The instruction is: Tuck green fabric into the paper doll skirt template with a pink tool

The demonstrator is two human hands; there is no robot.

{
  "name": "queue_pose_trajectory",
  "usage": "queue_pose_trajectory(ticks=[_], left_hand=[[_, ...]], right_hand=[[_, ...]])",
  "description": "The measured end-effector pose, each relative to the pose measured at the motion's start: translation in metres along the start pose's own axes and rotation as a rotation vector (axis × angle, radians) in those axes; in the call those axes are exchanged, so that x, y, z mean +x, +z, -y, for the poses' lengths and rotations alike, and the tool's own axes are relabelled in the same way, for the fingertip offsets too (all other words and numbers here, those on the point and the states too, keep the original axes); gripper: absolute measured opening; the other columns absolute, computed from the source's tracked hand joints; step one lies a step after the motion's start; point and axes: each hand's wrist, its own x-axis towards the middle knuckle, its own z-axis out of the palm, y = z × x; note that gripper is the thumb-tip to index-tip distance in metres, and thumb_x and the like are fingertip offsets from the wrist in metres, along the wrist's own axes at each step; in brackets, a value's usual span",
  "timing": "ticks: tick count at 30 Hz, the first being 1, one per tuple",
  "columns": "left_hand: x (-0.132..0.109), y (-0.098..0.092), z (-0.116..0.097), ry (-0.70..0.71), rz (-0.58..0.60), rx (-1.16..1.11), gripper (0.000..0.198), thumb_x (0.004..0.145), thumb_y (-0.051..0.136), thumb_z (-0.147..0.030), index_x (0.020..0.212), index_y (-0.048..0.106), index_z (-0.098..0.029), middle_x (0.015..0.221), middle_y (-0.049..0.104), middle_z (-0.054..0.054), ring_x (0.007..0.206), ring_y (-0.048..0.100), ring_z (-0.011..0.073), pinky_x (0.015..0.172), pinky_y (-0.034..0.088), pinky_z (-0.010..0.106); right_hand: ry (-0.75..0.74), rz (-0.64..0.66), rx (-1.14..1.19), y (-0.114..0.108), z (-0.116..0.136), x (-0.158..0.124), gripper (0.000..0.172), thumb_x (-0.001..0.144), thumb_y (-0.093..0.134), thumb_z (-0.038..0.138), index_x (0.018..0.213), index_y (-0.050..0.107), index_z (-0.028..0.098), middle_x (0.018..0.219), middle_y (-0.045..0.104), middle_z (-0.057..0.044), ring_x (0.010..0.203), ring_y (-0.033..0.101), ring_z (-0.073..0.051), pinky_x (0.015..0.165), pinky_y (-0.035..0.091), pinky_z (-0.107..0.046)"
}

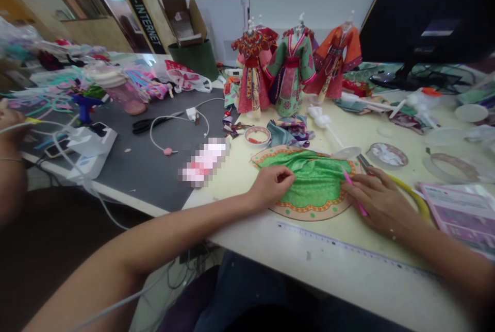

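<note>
Well, the left hand's grip (270,185) closes on nothing: its fingers lie flat, pressing on a green brocade cloth (319,180). The cloth sits in soft ripples on a scalloped card pattern (309,212), directly between the two hands. The right hand's grip (382,203) is closed on a pink pencil (355,200), which slants across the fingers beside the cloth's right edge. Firm, even pressure from the flat left fingers seems the best way to keep those ripples from creeping, while a light, low hold on the pencil would suit work this close to the edge.

Just past the left grip lies a roll of tape (257,136), with three dressed doll gowns (292,71) on stands farther ahead. Yellow-handled pliers (410,195) lie just right of the right grip, and a printed booklet (460,213) lies beyond them. A long ruler (348,244) runs along the tabletop (371,275) nearer the person, below the right grip.
</note>
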Motion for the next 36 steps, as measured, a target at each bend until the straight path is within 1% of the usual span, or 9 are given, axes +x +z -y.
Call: queue_pose_trajectory(ticks=[5,10,13,15,18,21,27,29,36], left_hand=[[0.004,0.003,0.0,-0.017,-0.002,-0.04,0.015,0.077,0.055,-0.025,0.072,0.065,-0.014,0.069,0.064,0.002,0.064,0.055,0.012,0.059,0.041,0.022],[0.007,-0.007,-0.001,-0.015,-0.061,-0.145,0.016,0.076,0.057,-0.027,0.071,0.063,-0.013,0.067,0.061,0.001,0.063,0.054,0.0104,0.06,0.042,0.022],[0.012,-0.013,-0.005,-0.032,-0.086,-0.278,0.017,0.075,0.059,-0.03,0.071,0.061,-0.013,0.066,0.059,0.0,0.062,0.054,0.01,0.06,0.045,0.023],[0.016,-0.014,-0.009,-0.061,-0.093,-0.382,0.018,0.074,0.061,-0.031,0.071,0.061,-0.013,0.063,0.057,0.0,0.06,0.054,0.0094,0.06,0.046,0.023],[0.022,-0.009,-0.016,-0.131,-0.059,-0.518,0.017,0.071,0.064,-0.029,0.068,0.059,-0.013,0.059,0.055,-0.002,0.054,0.054,0.0074,0.058,0.047,0.022],[0.026,-0.006,-0.018,-0.178,-0.015,-0.636,0.017,0.068,0.067,-0.027,0.067,0.059,-0.012,0.058,0.054,-0.004,0.052,0.052,0.0058,0.059,0.049,0.023],[0.028,-0.017,-0.007,-0.17,-0.044,-0.674,0.023,0.066,0.07,-0.033,0.067,0.06,-0.011,0.054,0.052,-0.005,0.049,0.052,0.0058,0.059,0.051,0.025],[0.028,-0.02,-0.004,-0.152,-0.018,-0.657,0.024,0.067,0.07,-0.033,0.069,0.061,-0.011,0.054,0.054,-0.004,0.05,0.053,0.0064,0.058,0.051,0.024],[0.027,-0.017,0.002,-0.172,0.207,-0.558,0.023,0.069,0.071,-0.033,0.072,0.063,-0.011,0.057,0.059,0.0,0.053,0.058,0.0088,0.055,0.047,0.02]], right_hand=[[0.001,0.032,-0.019,-0.004,-0.005,-0.001,0.031,0.082,0.039,0.01,0.108,0.055,0.016,0.094,0.067,-0.011,0.098,0.058,-0.026,0.094,0.039,-0.054],[0.047,-0.107,0.02,-0.021,0.004,0.008,0.028,0.08,0.051,0.01,0.107,0.055,0.019,0.096,0.069,-0.01,0.093,0.061,-0.026,0.094,0.041,-0.052],[0.056,-0.16,0.104,-0.031,0.019,0.018,0.032,0.079,0.054,0.009,0.108,0.054,0.021,0.097,0.069,-0.007,0.096,0.061,-0.025,0.094,0.041,-0.051],[0.035,-0.187,0.184,-0.035,0.033,0.027,0.031,0.078,0.055,0.009,0.108,0.054,0.019,0.095,0.069,-0.006,0.097,0.06,-0.024,0.096,0.04,-0.052],[-0.004,-0.203,0.294,-0.038,0.057,0.042,0.029,0.078,0.057,0.01,0.106,0.056,0.016,0.089,0.067,-0.006,0.089,0.059,-0.021,0.092,0.043,-0.05],[-0.015,-0.216,0.365,-0.036,0.076,0.053,0.028,0.08,0.054,0.012,0.108,0.057,0.017,0.083,0.063,-0.004,0.081,0.059,-0.017,0.088,0.047,-0.045],[0.014,-0.243,0.498,-0.024,0.087,0.059,0.027,0.079,0.053,0.011,0.105,0.058,0.017,0.08,0.06,-0.003,0.075,0.057,-0.014,0.084,0.049,-0.041],[0.016,-0.262,0.552,-0.022,0.086,0.06,0.029,0.077,0.053,0.007,0.105,0.057,0.016,0.08,0.061,-0.004,0.074,0.057,-0.014,0.083,0.05,-0.041],[0.105,-0.302,0.674,-0.02,0.081,0.059,0.034,0.076,0.053,0.005,0.107,0.057,0.017,0.082,0.065,-0.004,0.078,0.061,-0.016,0.08,0.052,-0.039]])
